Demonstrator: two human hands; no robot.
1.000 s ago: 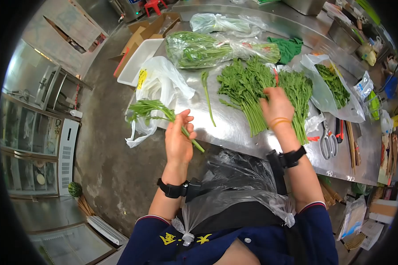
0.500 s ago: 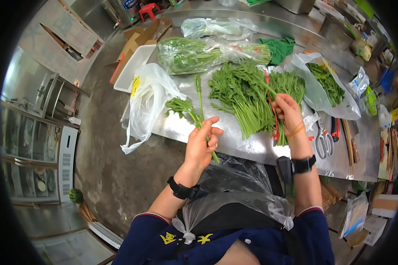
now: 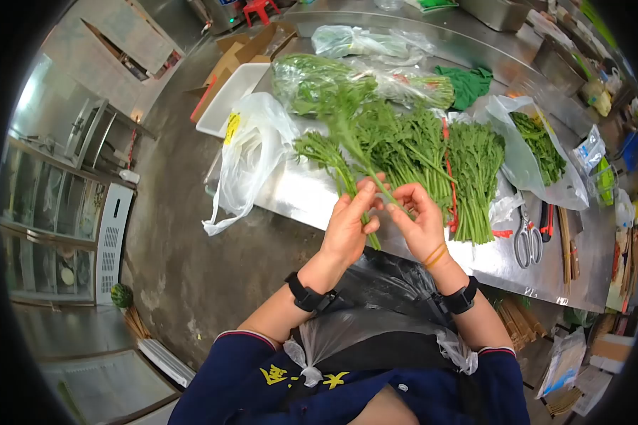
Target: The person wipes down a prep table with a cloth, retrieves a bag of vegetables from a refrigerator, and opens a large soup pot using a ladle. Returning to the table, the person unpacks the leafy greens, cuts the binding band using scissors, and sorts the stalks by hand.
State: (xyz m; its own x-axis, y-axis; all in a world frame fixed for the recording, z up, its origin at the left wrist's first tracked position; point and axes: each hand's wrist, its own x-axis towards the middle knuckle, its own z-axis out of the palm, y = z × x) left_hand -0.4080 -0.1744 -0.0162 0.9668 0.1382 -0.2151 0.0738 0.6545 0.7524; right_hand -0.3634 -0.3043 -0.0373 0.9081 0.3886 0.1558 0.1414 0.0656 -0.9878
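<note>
My left hand [image 3: 349,221] is closed around a small bunch of leafy green stalks [image 3: 326,154], their cut ends poking out below the fingers. Close beside it, my right hand [image 3: 417,216] pinches a single leafy stalk [image 3: 361,157], whose blurred top leans up and left. Behind both hands lies a pile of leafy greens [image 3: 404,134] on the steel table [image 3: 290,202]. A bundle of greens [image 3: 477,166], with red tape [image 3: 449,166] along its left side, rests to the right of the pile.
Scissors [image 3: 527,241] lie right of the greens. A white plastic bag [image 3: 252,152] hangs over the table's left edge near a white tray [image 3: 237,95]. Bagged greens [image 3: 312,79] and a green cloth [image 3: 466,86] are at the back; an open bag of greens [image 3: 556,163] sits right.
My right hand has moved left and down from the greens with one stalk, now meeting my left hand. My left hand has shifted slightly right, and the view has turned a little.
</note>
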